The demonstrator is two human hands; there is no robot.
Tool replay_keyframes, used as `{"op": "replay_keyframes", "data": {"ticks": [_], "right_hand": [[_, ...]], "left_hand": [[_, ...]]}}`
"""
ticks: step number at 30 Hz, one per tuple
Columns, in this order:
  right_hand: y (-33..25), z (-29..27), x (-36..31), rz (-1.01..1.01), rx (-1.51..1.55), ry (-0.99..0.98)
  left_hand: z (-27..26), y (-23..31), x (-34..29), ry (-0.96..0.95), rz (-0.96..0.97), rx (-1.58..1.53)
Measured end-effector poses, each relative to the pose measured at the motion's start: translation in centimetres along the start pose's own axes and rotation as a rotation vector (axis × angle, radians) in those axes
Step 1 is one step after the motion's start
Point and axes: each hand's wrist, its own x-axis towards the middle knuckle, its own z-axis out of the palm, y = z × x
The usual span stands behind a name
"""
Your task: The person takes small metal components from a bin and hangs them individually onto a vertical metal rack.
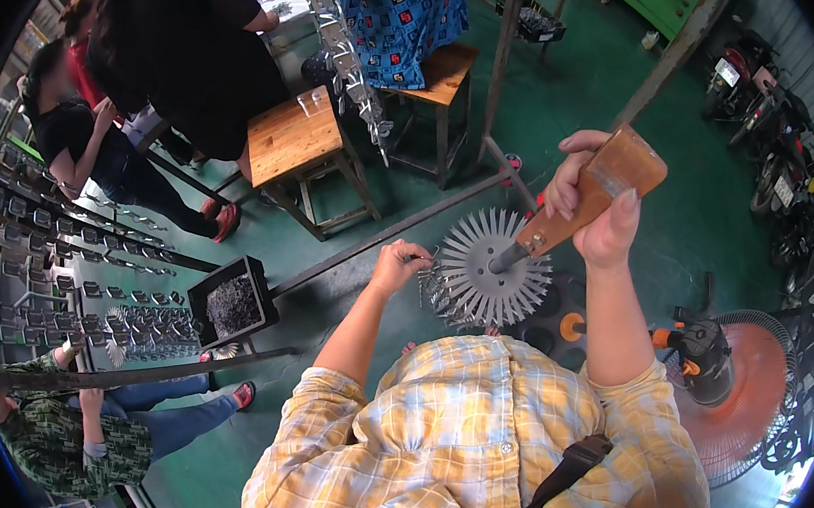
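Partly hidden behind the right hand [588,201], which is wrapped shut around its wooden handle [604,183], the spiked metal wheel [491,266] sits just above the yellow plaid shirt [462,443], its lower spikes cut off by the shirt's folds. Left hand [398,264] pinches closed on small metal clips [432,286] at the wheel's left edge, though the exact piece held is too small to make out. Green floor [595,83] lies open beyond, bounded by wooden stools [295,138] and an orange fan [738,389].
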Motion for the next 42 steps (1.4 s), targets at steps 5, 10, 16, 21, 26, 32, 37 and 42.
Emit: {"op": "replay_keyframes", "data": {"ticks": [5, 10, 16, 21, 26, 32, 37, 42], "right_hand": [[0.1, 0.0, -0.2, 0.006, 0.027, -0.009], [0.1, 0.0, -0.3, 0.006, 0.029, -0.012], [0.0, -0.1, -0.3, 0.003, 0.034, -0.023], [-0.1, 0.0, -0.5, 0.002, 0.034, -0.030], [-0.1, 0.0, -0.5, -0.003, 0.034, -0.038], [-0.1, -0.1, -0.5, -0.023, 0.039, -0.020], [-0.4, 0.2, -0.6, 0.016, 0.078, -0.018], [-0.7, 0.1, -0.8, 0.049, 0.072, 0.002]], "left_hand": [[-0.1, 0.1, 0.0, -0.074, 0.054, 0.034], [-0.1, 0.4, 0.5, -0.088, 0.074, 0.075], [-0.2, 0.0, 1.3, -0.112, 0.147, 0.151], [0.6, -0.3, 1.4, -0.144, 0.140, 0.118], [1.5, -0.9, 1.4, -0.112, 0.167, 0.171], [-1.6, 1.6, 2.3, -0.191, 0.076, 0.174], [-12.4, 11.5, 7.6, 0.269, 0.208, 0.217], [-22.7, 27.9, 13.0, 0.904, 0.770, 0.301]]}}
